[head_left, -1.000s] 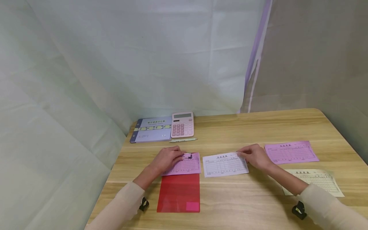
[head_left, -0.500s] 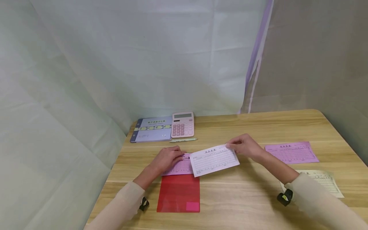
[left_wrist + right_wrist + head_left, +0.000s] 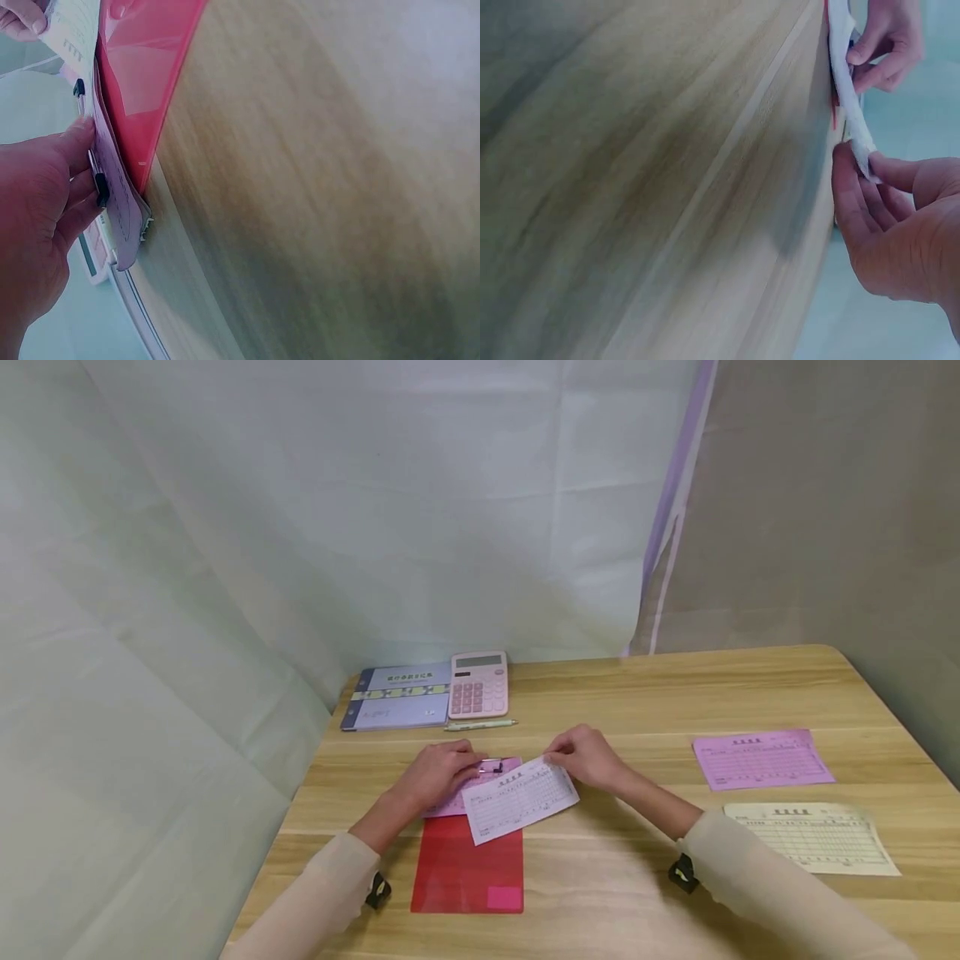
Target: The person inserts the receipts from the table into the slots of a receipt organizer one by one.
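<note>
Counted two hands at work over one desk (image 3: pixel 615 902). With the right hand (image 3: pixel 588 756), pinched one white slip (image 3: pixel 519 802) by its upper right corner, thumb on one face and fingers on the other. Held it aslant, lower at left than at right, over part of one pink slip (image 3: pixel 438 807) and the upper part of one red sheet (image 3: pixel 461 868). Could not tell whether as a single leaf or several.

With the left hand (image 3: pixel 438 774), pinched one clip (image 3: pixel 101 189), black with wire arms, at the top edge of the pink slip. Found more paper edges beneath in the left wrist view, too blurred to count. Noted one small pink patch (image 3: pixel 505 897) in the lower right corner of the red sheet.

Tallied two more slips toward the right side, well apart from the red sheet: one purple slip (image 3: pixel 763 760) farther back, one cream slip (image 3: pixel 817 839) nearer, partly behind the right sleeve (image 3: pixel 765 877). Toward the back left, counted one notebook (image 3: pixel 397 714), one pink calculator (image 3: pixel 478 689) just beside it on the right, and one pale pen (image 3: pixel 480 725) lying just in front of the calculator.
</note>
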A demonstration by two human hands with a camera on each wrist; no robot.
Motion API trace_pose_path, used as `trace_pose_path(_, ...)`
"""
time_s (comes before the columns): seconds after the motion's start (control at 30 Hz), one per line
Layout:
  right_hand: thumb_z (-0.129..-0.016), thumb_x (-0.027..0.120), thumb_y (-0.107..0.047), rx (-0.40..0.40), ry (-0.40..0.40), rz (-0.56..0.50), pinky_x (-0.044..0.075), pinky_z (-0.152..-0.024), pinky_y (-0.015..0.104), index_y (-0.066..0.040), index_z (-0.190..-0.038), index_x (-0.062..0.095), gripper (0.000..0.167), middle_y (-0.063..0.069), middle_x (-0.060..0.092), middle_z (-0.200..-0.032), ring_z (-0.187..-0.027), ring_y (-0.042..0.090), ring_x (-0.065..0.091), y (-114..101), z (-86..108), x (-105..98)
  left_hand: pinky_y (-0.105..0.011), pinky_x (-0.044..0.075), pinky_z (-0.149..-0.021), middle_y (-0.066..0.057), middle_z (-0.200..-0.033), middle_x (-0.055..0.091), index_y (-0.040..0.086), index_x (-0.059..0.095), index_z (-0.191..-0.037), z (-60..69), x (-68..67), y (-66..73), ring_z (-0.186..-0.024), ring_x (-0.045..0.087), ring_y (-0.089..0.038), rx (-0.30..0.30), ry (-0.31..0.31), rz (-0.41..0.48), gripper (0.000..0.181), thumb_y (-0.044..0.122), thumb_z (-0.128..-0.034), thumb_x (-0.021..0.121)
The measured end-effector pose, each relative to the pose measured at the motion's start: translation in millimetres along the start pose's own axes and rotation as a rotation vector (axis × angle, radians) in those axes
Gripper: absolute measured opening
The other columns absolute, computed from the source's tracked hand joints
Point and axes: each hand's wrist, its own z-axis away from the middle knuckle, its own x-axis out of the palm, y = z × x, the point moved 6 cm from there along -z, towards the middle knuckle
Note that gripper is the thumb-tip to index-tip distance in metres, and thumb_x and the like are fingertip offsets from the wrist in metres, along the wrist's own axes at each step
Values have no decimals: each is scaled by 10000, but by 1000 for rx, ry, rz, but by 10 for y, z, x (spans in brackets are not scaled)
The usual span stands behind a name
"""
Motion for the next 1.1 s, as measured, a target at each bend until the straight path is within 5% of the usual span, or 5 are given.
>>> trace_pose_path(0.13,-964,758,-19,-11,32,-21,536,-641,289,-7,-944,833,78,62,770,-874,-730,147,648,-53,-13,26,-277,546,-875,84,-1093,688,243,755,-1356,-2,-3,-1,-939,635,-84,1,4,4,364,303,-997,772)
trace_pose_path(0.3,-957,766,-13,96,2,-179,599,-567,353,40,-983,820,81,103,772,-847,-628,160,673,-106,-20,215,-282,550,-856,81,-1065,685,225,769,-1335,-10,-17,-1,-910,632,-91,19,15,6,345,271,-993,779)
trace_pose_path(0.43,-955,782,-40,120,18,-121,554,-556,298,7,-984,816,65,53,734,-831,-660,150,621,-136,-33,342,-280,549,-851,81,-1061,683,219,768,-1335,-14,-16,-2,-896,620,-90,21,11,-3,346,281,-995,778)
trace_pose_path(0.63,-945,794,-35,42,90,8,493,-593,265,-38,-891,814,57,11,715,-780,-685,140,596,-175,-78,367,-263,528,-856,97,-1066,672,241,755,-1357,-5,4,-11,-903,601,-75,-9,-5,8,367,305,-996,773)
trace_pose_path(1.1,-931,812,-46,159,25,-133,559,-502,285,0,-892,817,60,44,717,-713,-490,145,610,-116,-167,528,-240,535,-816,85,-1054,678,217,747,-1366,-10,-7,24,-875,605,-80,32,5,-21,365,283,-1008,759)
